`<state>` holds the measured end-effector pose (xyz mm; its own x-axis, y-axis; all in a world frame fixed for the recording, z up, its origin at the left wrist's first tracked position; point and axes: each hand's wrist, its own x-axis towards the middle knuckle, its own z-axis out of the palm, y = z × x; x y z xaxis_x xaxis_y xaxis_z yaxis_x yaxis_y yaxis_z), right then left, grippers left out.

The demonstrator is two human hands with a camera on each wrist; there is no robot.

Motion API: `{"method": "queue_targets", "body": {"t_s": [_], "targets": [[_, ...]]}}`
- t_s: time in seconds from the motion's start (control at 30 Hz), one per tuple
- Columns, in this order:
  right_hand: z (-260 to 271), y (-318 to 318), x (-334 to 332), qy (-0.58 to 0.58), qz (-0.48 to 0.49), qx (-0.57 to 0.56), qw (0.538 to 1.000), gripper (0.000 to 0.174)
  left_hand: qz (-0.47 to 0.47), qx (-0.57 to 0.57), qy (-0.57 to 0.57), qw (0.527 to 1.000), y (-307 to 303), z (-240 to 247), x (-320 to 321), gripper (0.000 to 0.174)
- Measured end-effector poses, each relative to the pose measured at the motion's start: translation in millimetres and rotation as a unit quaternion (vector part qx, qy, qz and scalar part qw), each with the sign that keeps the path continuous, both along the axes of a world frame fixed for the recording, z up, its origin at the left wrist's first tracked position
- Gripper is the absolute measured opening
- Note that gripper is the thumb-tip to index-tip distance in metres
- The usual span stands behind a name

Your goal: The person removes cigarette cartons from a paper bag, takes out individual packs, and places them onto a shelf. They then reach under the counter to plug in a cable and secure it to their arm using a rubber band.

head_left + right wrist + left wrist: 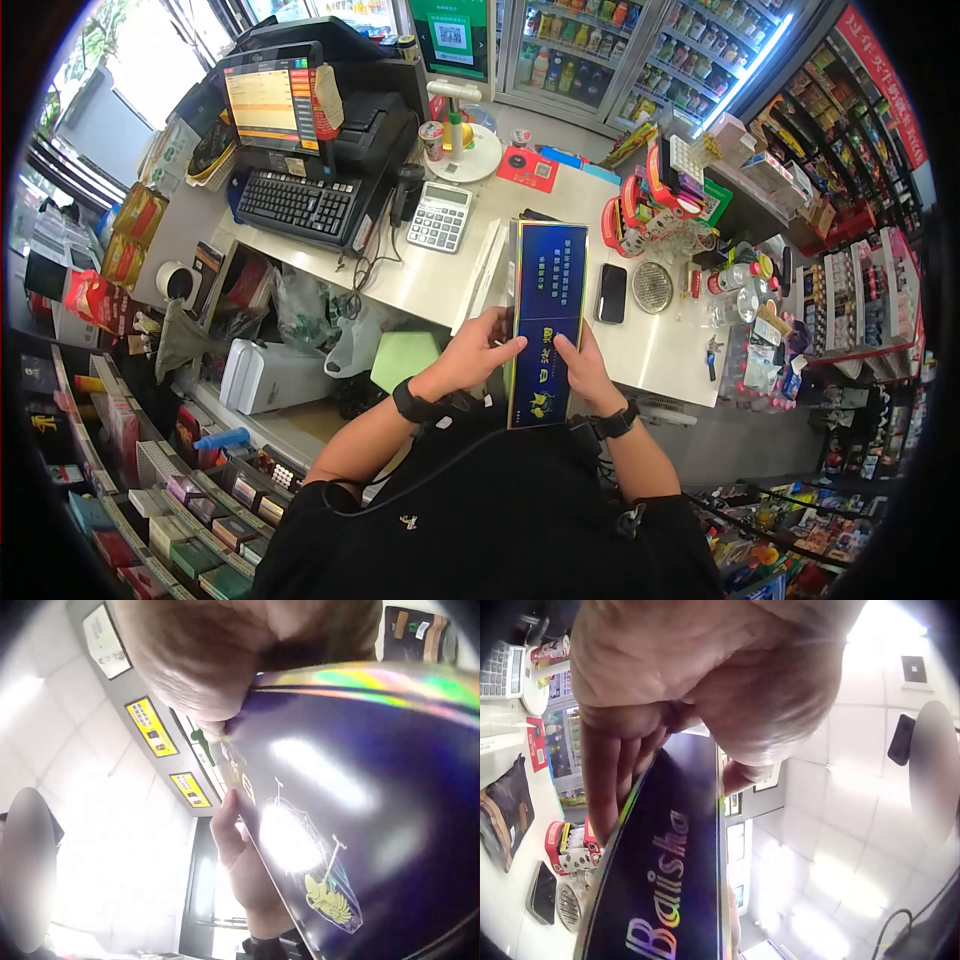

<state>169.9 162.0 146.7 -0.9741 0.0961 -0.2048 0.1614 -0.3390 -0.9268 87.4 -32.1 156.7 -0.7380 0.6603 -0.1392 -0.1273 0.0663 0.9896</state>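
1. I have a long, flat, shiny dark blue box with gold edges point(548, 300) in front of my body. In the head view, its far end is over the front part of the smooth white bench point(430, 285). I can't tell if it touches the bench.
2. My left hand point(473, 350) holds one long side of the box. Its thumb is on top and its fingers go round the edge.
3. My right hand point(590, 375) grasps the other long side, with its thumb on the box's top too.
4. A black phone with a flat screen point(612, 293) lies on the bench to the right of the box. Next to the phone is a round metal dish with little holes point(652, 287). A silver-grey calculator with pale keys point(440, 217) is over on the left.
5. I think this step is holding the box and looking at its top.
6. To me, the next move calls for both hands to work together, so the box doesn't tip or slip.
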Motion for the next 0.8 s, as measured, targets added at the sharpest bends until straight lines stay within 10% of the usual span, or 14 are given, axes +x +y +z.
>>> {"method": "queue_targets", "body": {"t_s": [0.3, 0.37, 0.47, 0.63, 0.8], "targets": [[-10.6, 4.2, -2.5, -0.004, 0.061, 0.020, 0.998, 0.045, -0.038, 0.014, -0.026, 0.999, -14.9, 3.2, -3.1, 0.041], [-8.6, 3.3, -2.2, 0.000, 0.055, 0.041, 0.998, 0.044, -0.097, -0.200, 0.089, 0.971, -13.6, 22.6, -7.3, 0.038], [-8.1, 12.1, 1.3, -0.040, 0.062, -0.077, 0.994, 0.044, -0.004, -0.001, -0.008, 1.000, -16.5, -13.2, 2.9, 0.039], [-28.2, 30.0, 5.4, -0.090, 0.063, -0.132, 0.985, 0.044, -0.035, 0.002, -0.001, 0.999, -3.2, 4.1, 1.4, 0.032], [-27.5, 14.9, -6.6, 0.008, 0.088, 0.222, 0.971, 0.100, -0.095, -0.235, 0.125, 0.959, 21.8, 4.4, -2.2, 0.030]]}}
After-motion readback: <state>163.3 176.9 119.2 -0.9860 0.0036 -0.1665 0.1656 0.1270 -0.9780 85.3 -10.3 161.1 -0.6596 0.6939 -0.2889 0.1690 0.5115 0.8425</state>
